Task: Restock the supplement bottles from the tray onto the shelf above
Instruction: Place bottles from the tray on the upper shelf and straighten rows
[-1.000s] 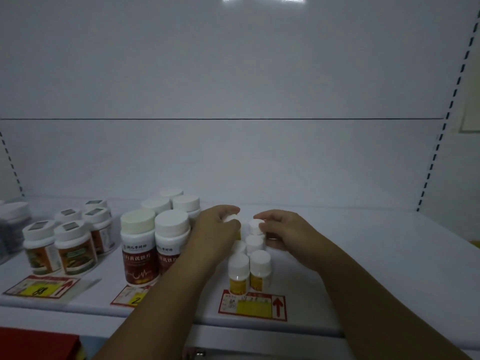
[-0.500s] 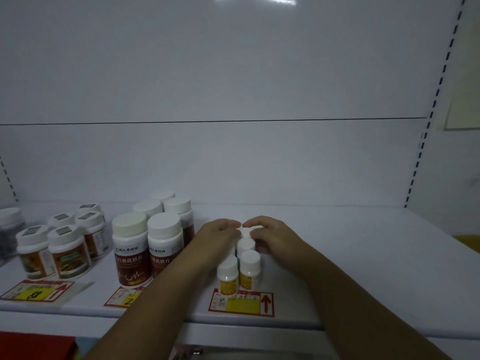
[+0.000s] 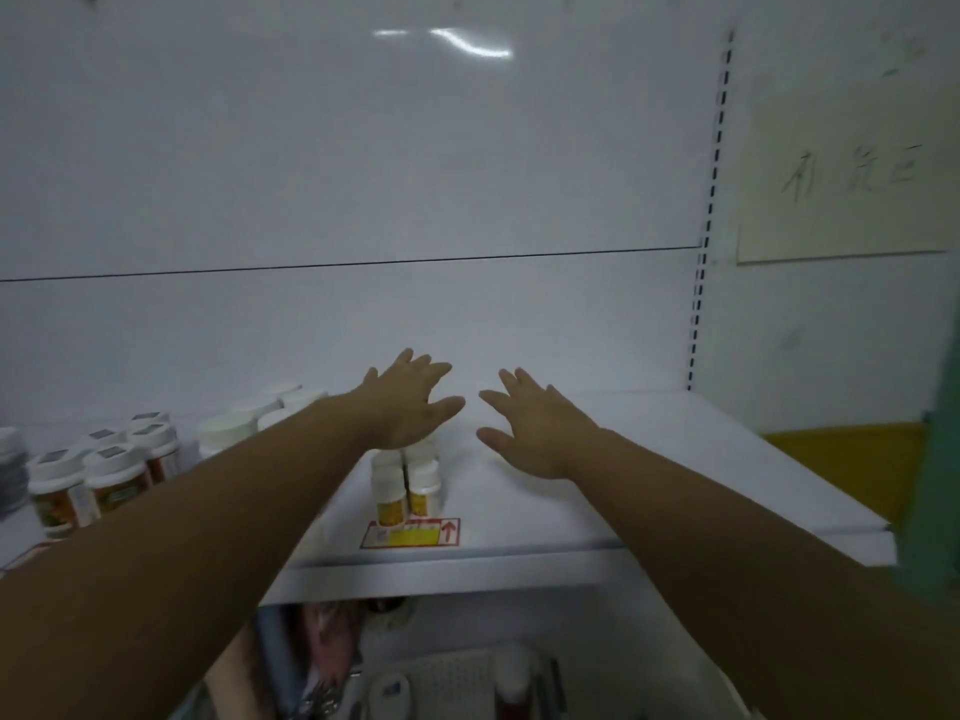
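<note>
Below the red-and-yellow price tag (image 3: 410, 533), under the shelf edge, sits a white slotted tray (image 3: 457, 667). It holds at least one upright white-capped bottle (image 3: 511, 670) with a reddish lower body. The rest of what lies in it is too blurred to make out.

The small supplement bottles (image 3: 390, 493) stand on the white shelf (image 3: 623, 485) directly behind the price tag, in a tight double row running back from it. The front two touch side by side. Each is a squat white bottle with a white screw cap and a yellow-orange label round its lower half. The ones further back are mostly hidden.

The left hand (image 3: 410, 402) hovers above the rear of that row, behind the price tag, palm down. Its fingers (image 3: 415, 363) are spread and straight, released, grasping nothing. The right hand (image 3: 535, 428) is behind and to the right of the price tag, over bare shelf and clear of the bottles. Its fingers (image 3: 511, 384) are likewise fanned out and empty.

Left of the price tag, partly behind the left forearm, stand larger white-capped bottles (image 3: 228, 433). Further left are brown-labelled jars (image 3: 111, 472) with square stickers on their lids. Far to the right of the tag and high above it, a pale handwritten paper note (image 3: 841, 179) hangs on the side wall.
</note>
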`<state>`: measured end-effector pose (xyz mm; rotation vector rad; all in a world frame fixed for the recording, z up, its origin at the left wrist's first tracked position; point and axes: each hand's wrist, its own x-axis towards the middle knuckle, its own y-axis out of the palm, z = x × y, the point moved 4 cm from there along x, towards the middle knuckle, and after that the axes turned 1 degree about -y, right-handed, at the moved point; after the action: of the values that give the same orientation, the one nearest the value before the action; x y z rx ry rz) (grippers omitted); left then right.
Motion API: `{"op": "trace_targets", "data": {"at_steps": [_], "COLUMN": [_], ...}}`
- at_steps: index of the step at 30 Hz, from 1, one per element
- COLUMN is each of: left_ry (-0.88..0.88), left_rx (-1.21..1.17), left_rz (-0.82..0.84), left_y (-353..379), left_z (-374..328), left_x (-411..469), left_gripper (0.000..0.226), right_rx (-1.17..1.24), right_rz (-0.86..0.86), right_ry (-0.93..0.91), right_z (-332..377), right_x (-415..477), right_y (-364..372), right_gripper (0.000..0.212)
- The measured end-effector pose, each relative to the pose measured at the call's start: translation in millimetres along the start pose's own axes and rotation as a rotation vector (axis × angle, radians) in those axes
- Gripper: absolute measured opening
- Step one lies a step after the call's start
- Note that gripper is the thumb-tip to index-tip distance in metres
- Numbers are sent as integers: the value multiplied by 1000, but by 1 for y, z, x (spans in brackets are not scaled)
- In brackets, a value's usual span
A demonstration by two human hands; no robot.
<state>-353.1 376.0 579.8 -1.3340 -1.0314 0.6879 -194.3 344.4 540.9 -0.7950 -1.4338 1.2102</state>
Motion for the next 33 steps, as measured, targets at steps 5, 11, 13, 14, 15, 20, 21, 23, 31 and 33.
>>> {"op": "trace_targets", "data": {"at_steps": [5, 11, 13, 14, 15, 20, 21, 23, 31, 33], "left_ry": [71, 481, 573, 525, 438, -65, -141, -258, -261, -249], "left_rx": [-153, -217, -128, -140, -190, -500, -529, -571, -226, -126], "left_rz": [-116, -240, -59, 2, 30, 79, 104, 177, 250, 224], "left_y": [1, 44, 79, 94, 107, 180, 199, 238, 341, 352], "left_z": [-25, -60, -54, -46, -36, 35, 49, 69, 112, 114], "left_x": [-41, -163, -191, -196, -197, -175, -171, -165, -127, -123], "left_gripper": [57, 39, 46, 48, 47, 35, 35, 33, 58, 59], "right_rx": [77, 216, 264, 295, 322, 389, 396, 409, 404, 384], "right_rz": [-17, -415, -363, -309, -245, 52, 80, 158, 318, 298], "right_ry": [11, -329, -400, -409, -390, -19, 24, 91, 318, 378], "right_z": [6, 46, 50, 48, 44, 5, 0, -5, 3, 4], "right_x": [-52, -151, -179, -188, -193, -178, -172, -160, -122, -113], "right_y": [-11, 0, 27, 43, 61, 162, 181, 215, 310, 319], "right_gripper": [56, 30, 29, 29, 29, 18, 18, 23, 62, 63]}}
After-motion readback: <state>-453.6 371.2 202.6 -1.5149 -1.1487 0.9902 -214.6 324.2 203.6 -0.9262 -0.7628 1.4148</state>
